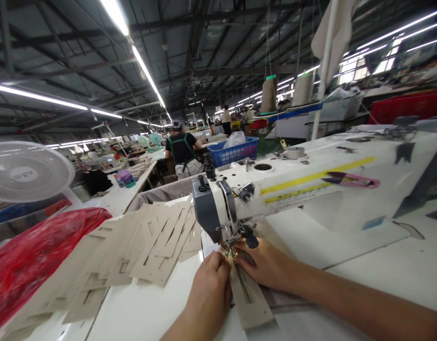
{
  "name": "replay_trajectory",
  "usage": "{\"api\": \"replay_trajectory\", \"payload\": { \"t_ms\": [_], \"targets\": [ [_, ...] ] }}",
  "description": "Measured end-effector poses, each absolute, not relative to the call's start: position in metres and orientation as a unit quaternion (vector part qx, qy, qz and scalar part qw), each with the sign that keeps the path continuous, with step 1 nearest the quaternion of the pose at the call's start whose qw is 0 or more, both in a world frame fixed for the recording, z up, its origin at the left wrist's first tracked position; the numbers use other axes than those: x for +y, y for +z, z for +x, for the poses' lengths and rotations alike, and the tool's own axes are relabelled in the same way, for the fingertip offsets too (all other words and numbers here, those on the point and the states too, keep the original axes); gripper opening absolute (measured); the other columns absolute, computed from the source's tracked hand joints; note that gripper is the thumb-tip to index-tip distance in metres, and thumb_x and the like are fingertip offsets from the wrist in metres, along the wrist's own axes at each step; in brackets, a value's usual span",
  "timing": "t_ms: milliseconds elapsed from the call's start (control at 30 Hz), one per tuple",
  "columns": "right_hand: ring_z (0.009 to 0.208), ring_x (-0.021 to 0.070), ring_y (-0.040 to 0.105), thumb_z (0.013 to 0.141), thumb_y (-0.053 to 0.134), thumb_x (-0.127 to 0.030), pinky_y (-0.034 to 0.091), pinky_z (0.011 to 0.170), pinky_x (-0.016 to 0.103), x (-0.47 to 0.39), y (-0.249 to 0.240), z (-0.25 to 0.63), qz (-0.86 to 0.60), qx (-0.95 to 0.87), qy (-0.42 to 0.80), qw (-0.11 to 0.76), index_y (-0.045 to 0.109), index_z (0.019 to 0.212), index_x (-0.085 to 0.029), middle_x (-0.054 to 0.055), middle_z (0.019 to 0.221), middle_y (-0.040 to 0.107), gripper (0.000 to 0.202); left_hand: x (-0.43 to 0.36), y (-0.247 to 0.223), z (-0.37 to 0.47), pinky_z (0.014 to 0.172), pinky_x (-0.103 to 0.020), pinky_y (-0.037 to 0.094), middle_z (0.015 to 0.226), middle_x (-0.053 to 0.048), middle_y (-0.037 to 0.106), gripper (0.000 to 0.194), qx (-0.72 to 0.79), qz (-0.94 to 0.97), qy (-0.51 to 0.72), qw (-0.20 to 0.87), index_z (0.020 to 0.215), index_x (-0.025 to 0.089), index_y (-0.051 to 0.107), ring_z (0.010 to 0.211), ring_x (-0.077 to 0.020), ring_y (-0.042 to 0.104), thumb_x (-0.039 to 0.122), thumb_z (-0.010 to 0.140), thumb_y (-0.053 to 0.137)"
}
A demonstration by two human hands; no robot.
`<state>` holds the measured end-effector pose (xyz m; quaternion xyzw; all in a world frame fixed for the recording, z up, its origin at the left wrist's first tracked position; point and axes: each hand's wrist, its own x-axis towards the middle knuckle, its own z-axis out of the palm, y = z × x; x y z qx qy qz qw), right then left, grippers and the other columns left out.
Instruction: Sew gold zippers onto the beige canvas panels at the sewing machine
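A beige fabric panel (pixel 255 316) with a slot lies under the needle of a white sewing machine (pixel 321 208). A gold-toned strip, which looks like a zipper (pixel 244 284), runs along the slot. My left hand (pixel 211 286) is closed, its fingers pinching the panel's left side just in front of the presser foot (pixel 229 251). From the right, my right hand (pixel 270 265) reaches under the machine head, thumb and fingers closed at the panel beside the foot. The fingertips of both hands are partly hidden.
Several beige slotted panels (pixel 157 237) overlap on the table to the left, beside red plastic wrap (pixel 58 246) and a white fan (pixel 26 173). Pink-handled thread snips (pixel 353 180) rest against the machine's arm. Behind are a blue crate (pixel 232 152) and a seated co-worker (pixel 182 149).
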<state>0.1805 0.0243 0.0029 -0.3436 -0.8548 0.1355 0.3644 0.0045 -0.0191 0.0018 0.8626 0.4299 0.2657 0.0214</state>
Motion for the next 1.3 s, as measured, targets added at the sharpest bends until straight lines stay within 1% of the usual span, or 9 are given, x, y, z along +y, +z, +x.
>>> {"api": "replay_trajectory", "payload": {
  "t_ms": [300,567,733,933,1000,1067,1133,1200,1300],
  "targets": [
    [0.090,0.0209,0.064,0.072,0.054,-0.008,0.050,0.082,0.031,0.028,0.001,0.178,-0.333,-0.852,0.137,0.381,0.065,0.091,-0.021,0.004,0.091,0.069,0.025,-0.015,0.000,0.005,0.073,-0.038,0.052,0.089,-0.012,0.057,0.028,0.448,0.854,0.263,0.015,0.088,0.014,0.062,0.082,-0.0236,0.057,0.004,0.072,0.041],
    [0.086,0.0205,0.064,0.073,0.054,-0.009,0.050,0.079,0.030,0.028,0.003,0.177,-0.353,-0.850,0.128,0.370,0.065,0.083,-0.019,0.005,0.087,0.070,0.018,-0.015,0.003,0.005,0.072,-0.037,0.051,0.087,-0.011,0.057,0.027,0.450,0.857,0.251,-0.009,0.086,0.014,0.060,0.080,-0.0232,0.057,0.003,0.071,0.042],
    [0.080,0.0230,0.064,0.081,0.049,-0.014,0.049,0.075,0.034,0.033,-0.005,0.168,-0.444,-0.838,0.021,0.316,0.065,0.081,-0.015,0.010,0.085,0.069,0.016,-0.014,0.002,0.005,0.071,-0.037,0.052,0.086,-0.010,0.056,0.026,0.447,0.862,0.239,-0.028,0.085,0.014,0.060,0.080,-0.0233,0.056,0.003,0.071,0.041],
    [0.072,0.0235,0.064,0.084,0.046,-0.013,0.050,0.069,0.034,0.032,0.001,0.166,-0.467,-0.835,0.008,0.293,0.066,0.076,-0.013,0.011,0.078,0.069,0.022,-0.014,0.006,0.004,0.074,-0.039,0.052,0.087,-0.010,0.059,0.026,0.427,0.870,0.239,-0.063,0.087,0.014,0.062,0.081,-0.0238,0.057,0.005,0.070,0.044],
    [0.082,0.0221,0.065,0.086,0.044,-0.014,0.051,0.076,0.034,0.014,0.004,0.171,-0.433,-0.853,0.017,0.292,0.067,0.083,-0.015,0.010,0.087,0.069,0.023,-0.019,0.008,0.004,0.078,-0.042,0.052,0.088,-0.010,0.062,0.029,0.413,0.875,0.243,-0.075,0.089,0.015,0.063,0.082,-0.0239,0.058,0.005,0.069,0.045],
    [0.099,0.0214,0.061,0.087,0.044,-0.017,0.048,0.088,0.035,-0.011,0.003,0.179,-0.371,-0.880,0.037,0.295,0.066,0.098,-0.015,0.011,0.104,0.067,0.025,-0.026,0.007,0.005,0.080,-0.042,0.052,0.090,-0.009,0.064,0.032,0.400,0.879,0.249,-0.074,0.094,0.015,0.063,0.083,-0.0236,0.060,0.004,0.069,0.046],
    [0.111,0.0242,0.055,0.085,0.049,-0.023,0.045,0.095,0.039,-0.034,-0.001,0.187,-0.339,-0.890,0.049,0.301,0.061,0.114,-0.012,0.015,0.119,0.061,0.033,-0.033,0.006,0.006,0.080,-0.039,0.053,0.093,-0.009,0.065,0.034,0.394,0.879,0.261,-0.065,0.098,0.015,0.062,0.084,-0.0229,0.060,0.003,0.071,0.046],
    [0.116,0.0278,0.052,0.080,0.055,-0.026,0.044,0.097,0.041,-0.048,-0.005,0.194,-0.337,-0.892,0.055,0.297,0.056,0.122,-0.008,0.018,0.125,0.056,0.045,-0.038,0.004,0.008,0.080,-0.038,0.054,0.096,-0.009,0.065,0.034,0.391,0.877,0.274,-0.059,0.099,0.015,0.061,0.086,-0.0229,0.061,0.002,0.072,0.047],
    [0.116,0.0309,0.051,0.075,0.058,-0.024,0.044,0.097,0.042,-0.052,-0.003,0.196,-0.334,-0.903,0.058,0.265,0.054,0.123,-0.003,0.022,0.126,0.053,0.053,-0.038,0.003,0.008,0.083,-0.039,0.053,0.098,-0.009,0.065,0.030,0.391,0.877,0.275,-0.049,0.098,0.015,0.062,0.089,-0.0238,0.061,0.003,0.074,0.050]
  ]
}}
